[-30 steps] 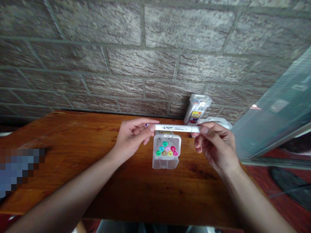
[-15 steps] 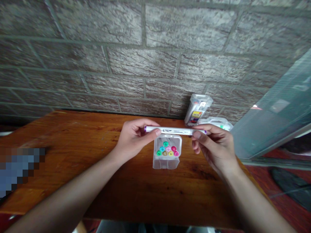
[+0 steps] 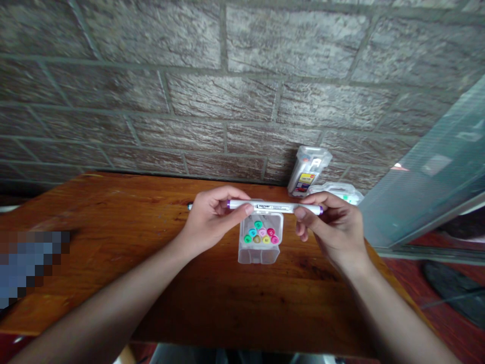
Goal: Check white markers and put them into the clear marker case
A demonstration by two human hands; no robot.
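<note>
A white marker [image 3: 278, 207] with purple ends is held level between both hands, its printed label facing me. My left hand [image 3: 212, 217] pinches it near the left end, thumb in front. Near the right end, my right hand [image 3: 337, 225] grips it between thumb and fingers. Below the marker, a clear plastic case [image 3: 259, 255] lies on the table with its lid open toward me. Several markers [image 3: 262, 233] with green, blue, pink, red, yellow and brown caps are stacked inside it, cap ends facing me. Part of another dark-tipped thing [image 3: 190, 206] shows behind my left hand.
A closed clear case [image 3: 308, 171] with a yellow label stands against the brick wall [image 3: 242, 101]. Another clear case [image 3: 350, 194] lies beside it, partly behind my right hand. The wooden table [image 3: 125, 242] ends at the right, near a glass panel [image 3: 420, 167].
The purple-ended marker has shifted slightly down and right, and my right hand's grip has slid a little left along it. A dark tip now shows behind my left hand.
</note>
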